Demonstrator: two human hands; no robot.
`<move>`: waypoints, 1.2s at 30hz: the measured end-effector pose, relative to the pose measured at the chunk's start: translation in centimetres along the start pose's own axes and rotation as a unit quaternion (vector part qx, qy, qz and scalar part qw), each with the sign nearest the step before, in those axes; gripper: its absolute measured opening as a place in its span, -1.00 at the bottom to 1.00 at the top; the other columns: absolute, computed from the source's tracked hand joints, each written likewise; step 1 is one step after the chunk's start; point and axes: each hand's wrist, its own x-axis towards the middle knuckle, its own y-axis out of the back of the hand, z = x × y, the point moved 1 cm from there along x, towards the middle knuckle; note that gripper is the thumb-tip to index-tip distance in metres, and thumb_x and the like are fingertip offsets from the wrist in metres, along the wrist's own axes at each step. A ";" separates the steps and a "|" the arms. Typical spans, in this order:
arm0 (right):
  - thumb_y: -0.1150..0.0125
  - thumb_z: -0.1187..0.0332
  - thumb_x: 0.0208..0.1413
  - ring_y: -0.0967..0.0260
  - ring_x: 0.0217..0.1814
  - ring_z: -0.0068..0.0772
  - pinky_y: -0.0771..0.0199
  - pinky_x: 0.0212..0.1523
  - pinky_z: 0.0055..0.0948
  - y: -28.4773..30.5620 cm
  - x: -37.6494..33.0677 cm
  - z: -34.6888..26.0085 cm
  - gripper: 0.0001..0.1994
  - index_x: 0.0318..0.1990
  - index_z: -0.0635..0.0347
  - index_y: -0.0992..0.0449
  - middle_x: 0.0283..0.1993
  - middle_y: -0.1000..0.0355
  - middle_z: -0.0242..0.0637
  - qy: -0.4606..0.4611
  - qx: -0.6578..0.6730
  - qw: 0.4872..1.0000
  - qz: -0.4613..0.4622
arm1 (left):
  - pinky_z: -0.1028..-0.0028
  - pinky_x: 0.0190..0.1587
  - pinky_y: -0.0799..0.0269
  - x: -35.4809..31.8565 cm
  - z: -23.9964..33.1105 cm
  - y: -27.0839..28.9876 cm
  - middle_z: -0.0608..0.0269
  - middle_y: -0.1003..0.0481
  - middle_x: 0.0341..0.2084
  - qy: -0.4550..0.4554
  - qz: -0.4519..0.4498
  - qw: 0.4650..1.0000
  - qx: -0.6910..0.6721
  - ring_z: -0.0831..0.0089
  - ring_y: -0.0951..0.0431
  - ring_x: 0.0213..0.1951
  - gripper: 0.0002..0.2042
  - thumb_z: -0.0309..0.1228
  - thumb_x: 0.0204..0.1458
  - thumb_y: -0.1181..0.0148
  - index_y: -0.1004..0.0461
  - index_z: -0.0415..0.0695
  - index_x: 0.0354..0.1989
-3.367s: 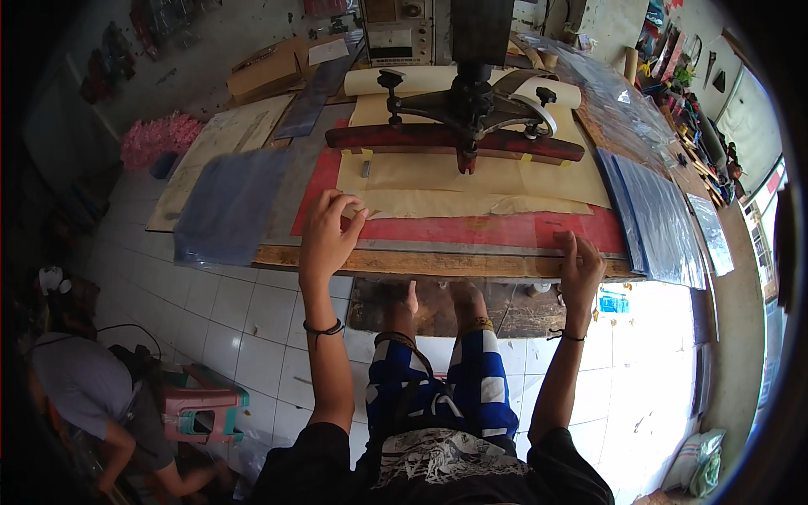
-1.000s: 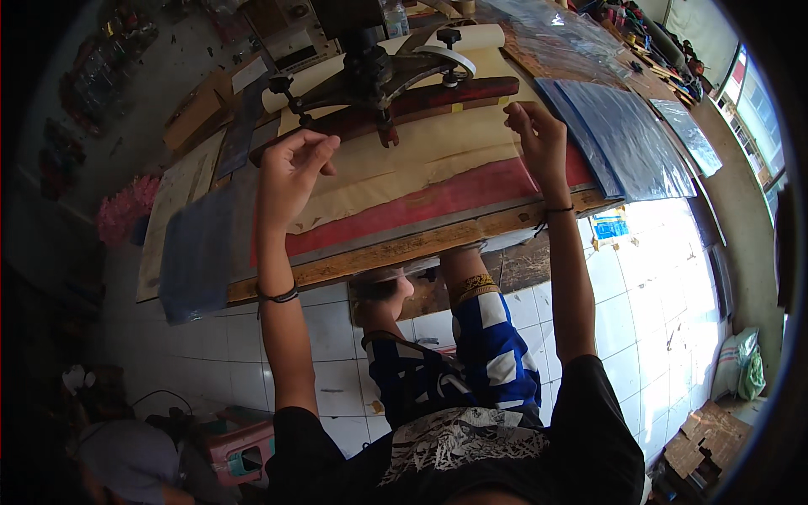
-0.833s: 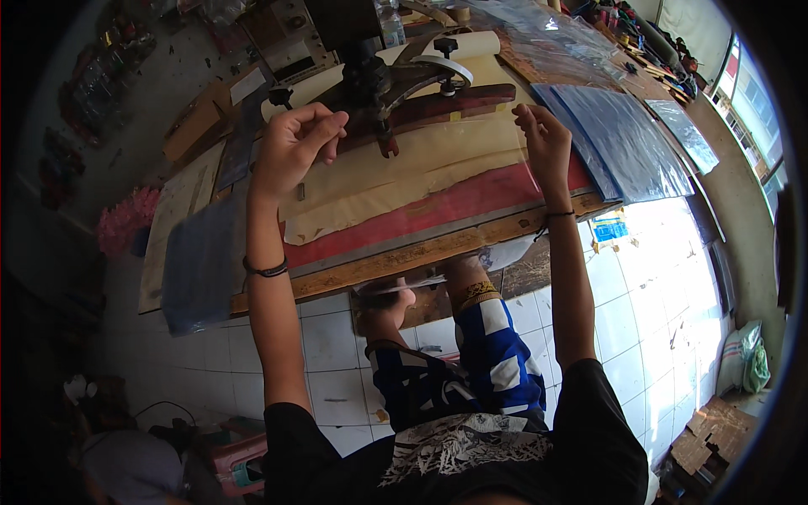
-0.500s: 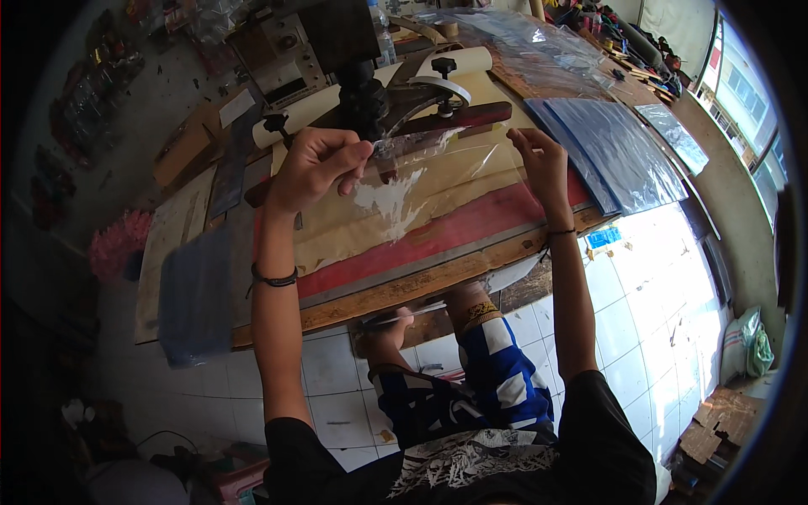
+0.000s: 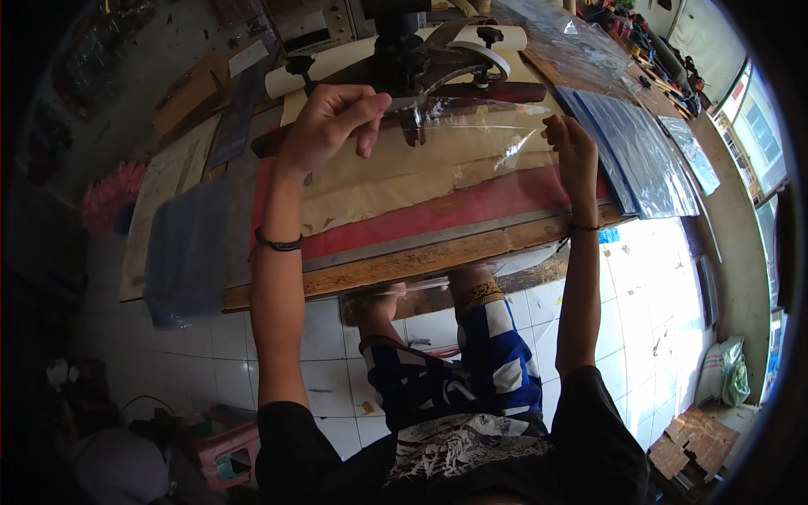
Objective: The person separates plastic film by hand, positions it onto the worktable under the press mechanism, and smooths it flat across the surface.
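Observation:
A clear, thin plastic sheet [image 5: 505,151] stretches between my two hands above the work table. My left hand [image 5: 337,126] pinches its left end, with thumb and fingers closed. At the sheet's right corner, my right hand [image 5: 575,156] has its fingertips pressed together. Under the sheet lies a tan paper-like covering [image 5: 370,189] with a red strip [image 5: 438,210] along its near side. Just beyond my hands stands the dark head of a press [image 5: 404,63], with a dark red bar [image 5: 505,91] below it.
Bluish clear plastic sheets [image 5: 635,156] lie stacked at the table's right; another bluish sheet [image 5: 185,252] overhangs the left edge. The wooden table edge [image 5: 404,263] runs before me. A cardboard box [image 5: 192,94] sits far left. A pink stool [image 5: 227,450] stands at lower left.
The view has shifted, so the press sits higher in the picture. My hands remain on the sheet, which now hangs flatter and shows less glare in its middle.

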 end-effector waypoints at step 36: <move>-0.06 0.21 0.38 -0.19 -0.70 -0.76 -0.16 -0.67 -0.63 -0.3 -0.8 -1.4 -0.70 -0.11 0.25 -0.61 -0.62 -0.40 -0.42 -0.010 -0.014 0.999 -0.035 | 0.57 -0.46 -0.51 -2.1 1.3 3.0 0.30 -0.56 -0.58 0.138 -0.091 0.984 0.065 0.61 -0.56 -0.55 -0.78 -0.38 0.18 -0.25 -0.61 -0.34 -0.19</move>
